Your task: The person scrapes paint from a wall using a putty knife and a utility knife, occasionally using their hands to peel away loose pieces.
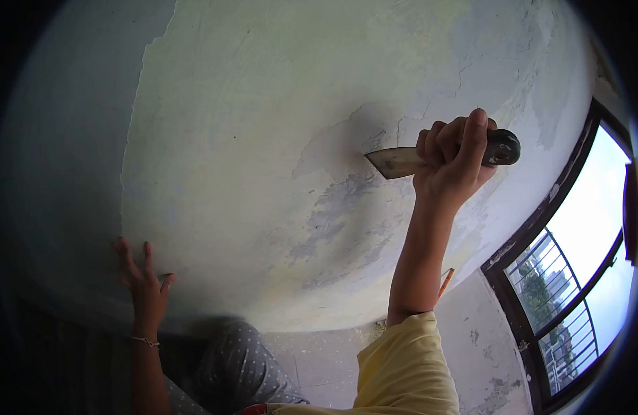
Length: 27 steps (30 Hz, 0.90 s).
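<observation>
My right hand (451,151) is wrapped round the dark handle of a scraper (396,162), its fingers closed and the thumb lying along the grip. The metal blade points left, its tip close over a patch of peeling paint on the wall (263,124). Grey marks and fine cracks show in the plaster around and below the blade. Lower left, my left hand (146,277) has its fingers spread, fingertips at the wall near the ragged edge of the pale paint layer. It holds nothing.
A dark-framed window (564,277) with bars outside stands at the right. Below the wall lies a speckled floor (319,366). My bent knee (243,360) in dotted cloth is at the bottom, close to the wall. A thin orange stick (445,282) shows behind my right forearm.
</observation>
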### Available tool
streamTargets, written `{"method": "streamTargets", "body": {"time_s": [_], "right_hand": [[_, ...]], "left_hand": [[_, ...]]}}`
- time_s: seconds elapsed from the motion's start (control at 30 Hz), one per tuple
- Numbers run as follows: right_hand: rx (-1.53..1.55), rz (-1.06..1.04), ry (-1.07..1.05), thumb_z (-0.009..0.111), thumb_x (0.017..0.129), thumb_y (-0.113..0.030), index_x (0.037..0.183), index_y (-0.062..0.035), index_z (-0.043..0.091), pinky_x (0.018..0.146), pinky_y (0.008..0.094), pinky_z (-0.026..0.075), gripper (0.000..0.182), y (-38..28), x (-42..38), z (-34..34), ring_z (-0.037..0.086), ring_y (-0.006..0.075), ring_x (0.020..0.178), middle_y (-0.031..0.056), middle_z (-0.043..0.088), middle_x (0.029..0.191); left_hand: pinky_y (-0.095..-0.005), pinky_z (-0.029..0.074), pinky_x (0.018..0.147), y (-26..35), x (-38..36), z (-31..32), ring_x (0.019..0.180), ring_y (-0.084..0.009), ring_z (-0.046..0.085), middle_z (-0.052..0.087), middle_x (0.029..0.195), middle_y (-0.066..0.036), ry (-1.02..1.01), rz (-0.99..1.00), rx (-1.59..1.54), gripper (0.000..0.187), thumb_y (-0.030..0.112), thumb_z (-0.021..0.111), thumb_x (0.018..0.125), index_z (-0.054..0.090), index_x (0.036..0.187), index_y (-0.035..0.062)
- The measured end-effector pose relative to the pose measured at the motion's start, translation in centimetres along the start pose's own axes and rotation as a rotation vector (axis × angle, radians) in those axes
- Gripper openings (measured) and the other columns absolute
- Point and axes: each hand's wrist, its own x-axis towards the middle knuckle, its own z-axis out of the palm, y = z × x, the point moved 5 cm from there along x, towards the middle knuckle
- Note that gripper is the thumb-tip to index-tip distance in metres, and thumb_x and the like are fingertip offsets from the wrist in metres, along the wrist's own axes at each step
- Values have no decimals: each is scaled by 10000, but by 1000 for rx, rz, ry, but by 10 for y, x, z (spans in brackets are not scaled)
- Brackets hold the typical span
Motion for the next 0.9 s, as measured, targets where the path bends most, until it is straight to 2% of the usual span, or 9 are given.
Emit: {"method": "streamTargets", "body": {"time_s": [0.2, 0.23, 0.3, 0.37, 0.43, 0.63, 0.73, 0.83, 0.9], "right_hand": [[-2, -210, -153, 539, 1015, -258, 616, -161, 372, 304, 243, 217, 444, -53, 10, 0, 270, 57, 313, -56, 299, 438], [-87, -260, 4, 501, 1032, -311, 603, -204, 301, 338, 241, 171, 485, -59, 9, -11, 201, 44, 357, -65, 245, 461], [5, -113, -15, 621, 981, -233, 654, -145, 422, 326, 238, 217, 393, -17, 7, -7, 291, 53, 347, -52, 335, 473], [78, 309, -15, 664, 960, -220, 744, -125, 433, 361, 263, 195, 330, 39, -16, 8, 294, 62, 392, -40, 343, 514], [128, 325, 2, 652, 966, -215, 728, -132, 418, 352, 276, 191, 344, 39, -19, 4, 281, 66, 381, -34, 338, 506], [-40, -253, 18, 589, 993, -248, 624, -163, 367, 313, 248, 196, 439, -48, 10, -10, 256, 52, 322, -57, 306, 442], [-73, 15, 31, 617, 982, -249, 633, -154, 385, 342, 269, 196, 429, 1, 9, 6, 262, 43, 354, -45, 321, 465], [-7, 20, -115, 614, 983, -251, 632, -156, 395, 333, 271, 196, 424, -7, 16, 4, 263, 50, 349, -50, 311, 468], [-45, -161, -118, 562, 1008, -293, 592, -174, 350, 311, 251, 192, 482, -38, 24, -8, 257, 48, 324, -61, 292, 445]], "left_hand": [[-590, 211, 1100, -1, 0, -1, 1494, -474, 93, 4, 1621, -270, 14, 5, -27, 1010, 278, 828, 761, 224, 1559, 138], [-590, 211, 1100, -2, 0, -1, 1494, -474, 93, 4, 1621, -270, 14, 1, -22, 1010, 278, 828, 761, 224, 1559, 138], [-587, 213, 1100, -2, -1, 2, 1493, -474, 97, 7, 1622, -269, -16, -12, 3, 1014, 281, 829, 759, 222, 1559, 138], [-588, 212, 1100, -1, -2, 0, 1493, -475, 95, 7, 1622, -268, -2, 15, -12, 1016, 280, 831, 757, 224, 1559, 137], [-588, 211, 1100, 0, 1, -1, 1493, -477, 93, 8, 1621, -268, 35, 24, -23, 1017, 279, 832, 755, 225, 1558, 137], [-592, 204, 1104, -3, 0, 0, 1489, -485, 89, 3, 1618, -271, 2, 9, -11, 1013, 275, 835, 749, 233, 1552, 130], [-589, 200, 1107, -2, 0, 2, 1486, -490, 95, 10, 1616, -277, 2, 9, 3, 1015, 279, 836, 745, 235, 1548, 126], [-581, 191, 1124, -1, 1, 2, 1498, -470, 67, 9, 1623, -260, 37, 30, -18, 1081, 204, 861, 713, 195, 1560, 124], [-581, 192, 1125, -2, 0, 2, 1500, -465, 70, 14, 1623, -257, 23, 11, -11, 1081, 205, 861, 713, 193, 1560, 128]]}}
